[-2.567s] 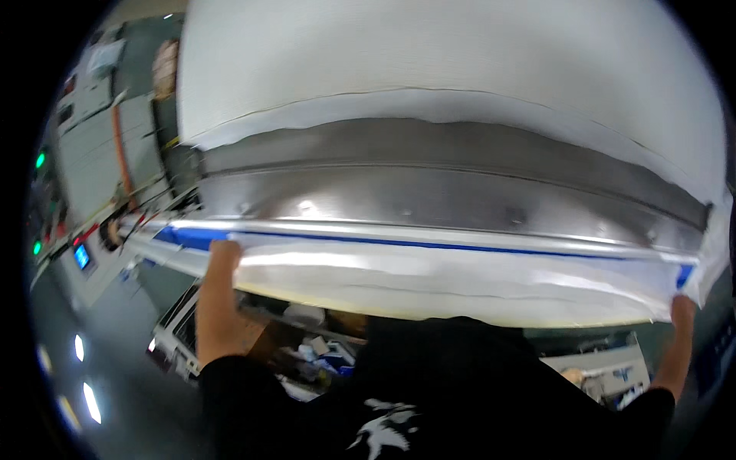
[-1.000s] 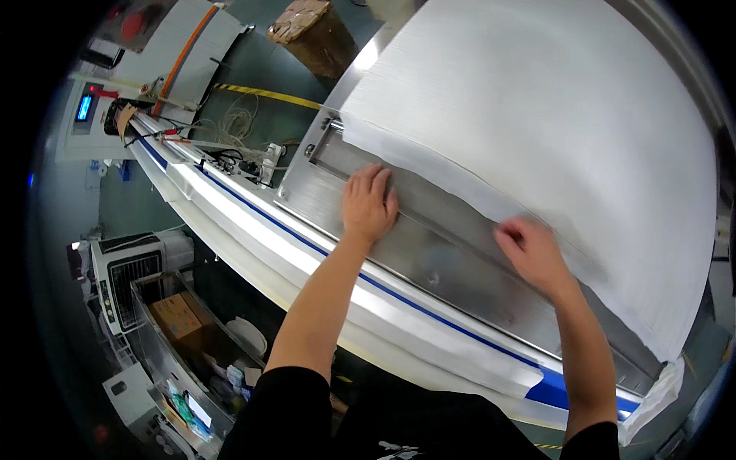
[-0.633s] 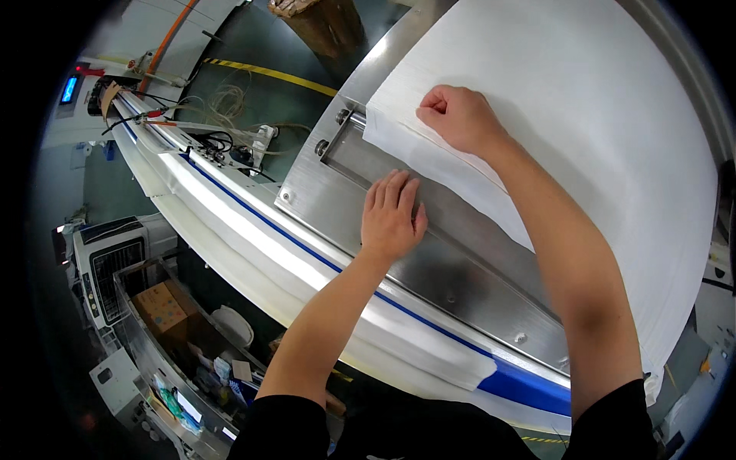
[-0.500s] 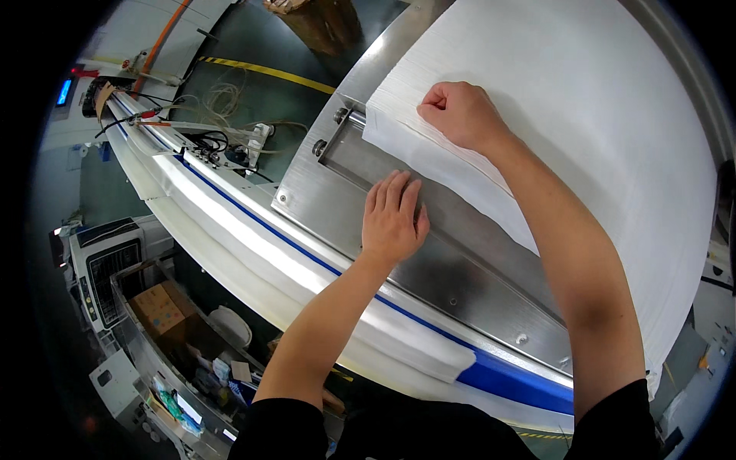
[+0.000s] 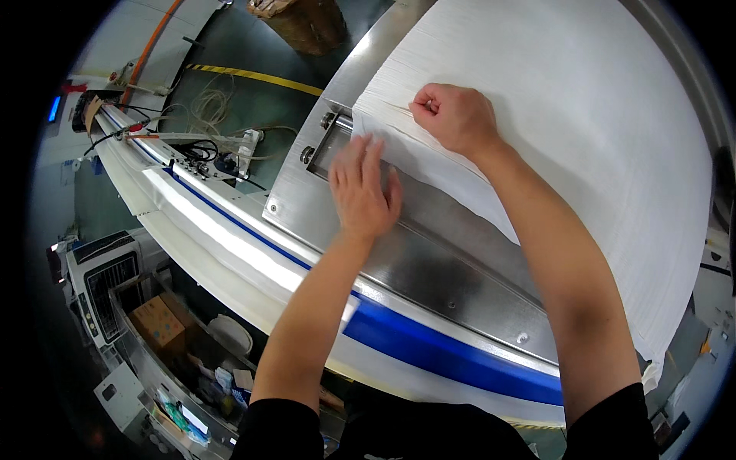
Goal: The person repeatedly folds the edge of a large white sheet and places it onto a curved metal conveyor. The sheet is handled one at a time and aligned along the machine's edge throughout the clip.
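Observation:
A thick stack of thin white sheets covers the far right of a steel table. On the stack, near its left edge, rests my right hand, curled into a fist. Its fingertips are tucked under, so I cannot make out what they hold, if anything; small creases show in the layers beside it. My left hand hovers over or touches the recessed steel channel, fingers spread and slightly blurred, close to the loose white flap hanging from the stack. A metal roller sits at the channel's far end.
Along the table's near side runs a long conveyor with a blue belt and white material on it. Cables and hoses lie at the far left. A bin with a cardboard box stands lower left; a brown container is at the top.
My left hand has moved left and farther away, toward the roller. The white material on the conveyor has slid left, baring more blue belt. My right fist stays on the stack.

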`<state>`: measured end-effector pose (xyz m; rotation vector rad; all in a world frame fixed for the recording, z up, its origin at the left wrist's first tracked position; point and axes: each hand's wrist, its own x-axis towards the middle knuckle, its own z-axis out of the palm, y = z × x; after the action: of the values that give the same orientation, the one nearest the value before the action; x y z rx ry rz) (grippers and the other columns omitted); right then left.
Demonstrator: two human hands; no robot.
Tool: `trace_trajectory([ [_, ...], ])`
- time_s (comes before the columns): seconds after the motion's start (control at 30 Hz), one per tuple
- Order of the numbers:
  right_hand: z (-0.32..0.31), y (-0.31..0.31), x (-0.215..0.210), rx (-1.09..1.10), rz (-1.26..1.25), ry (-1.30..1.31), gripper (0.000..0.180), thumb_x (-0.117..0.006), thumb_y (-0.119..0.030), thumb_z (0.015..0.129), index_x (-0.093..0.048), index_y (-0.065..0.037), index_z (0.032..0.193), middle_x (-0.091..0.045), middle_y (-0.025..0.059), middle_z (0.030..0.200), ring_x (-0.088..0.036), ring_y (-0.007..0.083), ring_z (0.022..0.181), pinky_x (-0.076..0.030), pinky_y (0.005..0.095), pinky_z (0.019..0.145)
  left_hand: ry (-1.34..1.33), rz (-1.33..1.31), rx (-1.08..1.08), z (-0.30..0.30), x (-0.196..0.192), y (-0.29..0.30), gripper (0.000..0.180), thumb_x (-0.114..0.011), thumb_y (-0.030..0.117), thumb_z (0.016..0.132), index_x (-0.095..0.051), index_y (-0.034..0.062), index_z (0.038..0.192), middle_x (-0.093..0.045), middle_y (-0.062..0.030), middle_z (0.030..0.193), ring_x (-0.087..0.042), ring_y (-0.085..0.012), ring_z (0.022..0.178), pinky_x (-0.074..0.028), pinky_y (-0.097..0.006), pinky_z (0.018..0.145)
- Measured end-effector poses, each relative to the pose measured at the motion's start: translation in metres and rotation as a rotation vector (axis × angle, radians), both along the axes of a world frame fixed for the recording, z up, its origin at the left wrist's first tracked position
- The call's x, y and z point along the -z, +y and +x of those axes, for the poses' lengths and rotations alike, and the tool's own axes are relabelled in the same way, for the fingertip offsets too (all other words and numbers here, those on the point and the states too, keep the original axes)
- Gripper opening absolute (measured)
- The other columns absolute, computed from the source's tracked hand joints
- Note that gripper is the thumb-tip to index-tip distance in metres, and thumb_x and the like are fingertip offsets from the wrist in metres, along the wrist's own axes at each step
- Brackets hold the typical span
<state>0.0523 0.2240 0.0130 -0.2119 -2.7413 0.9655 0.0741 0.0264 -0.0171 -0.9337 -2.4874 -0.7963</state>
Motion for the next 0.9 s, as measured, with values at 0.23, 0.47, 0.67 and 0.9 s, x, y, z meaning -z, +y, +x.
trace_trajectory([
  [0.23,-0.002,0.007,0.001,-0.007,0.028,0.0,0.013,-0.064,-0.026,0.078,-0.067,-0.013,0.078,-0.065,0.0032,0.067,-0.062,0.0224,0.062,-0.05,0.0347,0.06,0.103,-0.196,0.052,-0.05,-0.005,0.011,0.055,-0.056,0.01,0.078,-0.044,0.0096,0.132,-0.046,-0.0099,0.134,-0.041,-0.0267,0.127,-0.026,-0.044,0.108],
  [0.47,-0.003,0.01,0.002,-0.019,0.015,-0.051,0.016,-0.061,-0.028,0.079,-0.068,-0.014,0.081,-0.068,0.0063,0.075,-0.065,0.0276,0.071,-0.052,0.0389,0.067,0.132,-0.18,0.063,-0.053,0.002,0.005,0.047,-0.059,0.012,0.075,-0.052,0.0116,0.122,-0.053,-0.0065,0.125,-0.048,-0.0261,0.119,-0.032,-0.043,0.102],
  [0.67,-0.002,0.009,-0.003,-0.007,-0.02,-0.089,0.017,-0.061,-0.029,0.08,-0.069,-0.013,0.082,-0.068,0.0063,0.076,-0.065,0.0269,0.071,-0.052,0.0383,0.068,0.147,-0.197,0.054,-0.05,-0.003,-0.004,0.039,-0.062,0.015,0.072,-0.057,0.0146,0.111,-0.055,-0.0051,0.113,-0.05,-0.0269,0.11,-0.034,-0.043,0.098],
  [0.9,-0.002,0.008,-0.005,-0.004,-0.005,-0.133,0.018,-0.062,-0.029,0.08,-0.069,-0.013,0.083,-0.069,0.0064,0.077,-0.065,0.0267,0.072,-0.052,0.0382,0.068,0.211,-0.268,0.174,-0.051,-0.023,-0.016,0.037,-0.064,0.015,0.068,-0.059,0.0144,0.104,-0.055,-0.0045,0.111,-0.05,-0.0263,0.107,-0.034,-0.043,0.097],
])
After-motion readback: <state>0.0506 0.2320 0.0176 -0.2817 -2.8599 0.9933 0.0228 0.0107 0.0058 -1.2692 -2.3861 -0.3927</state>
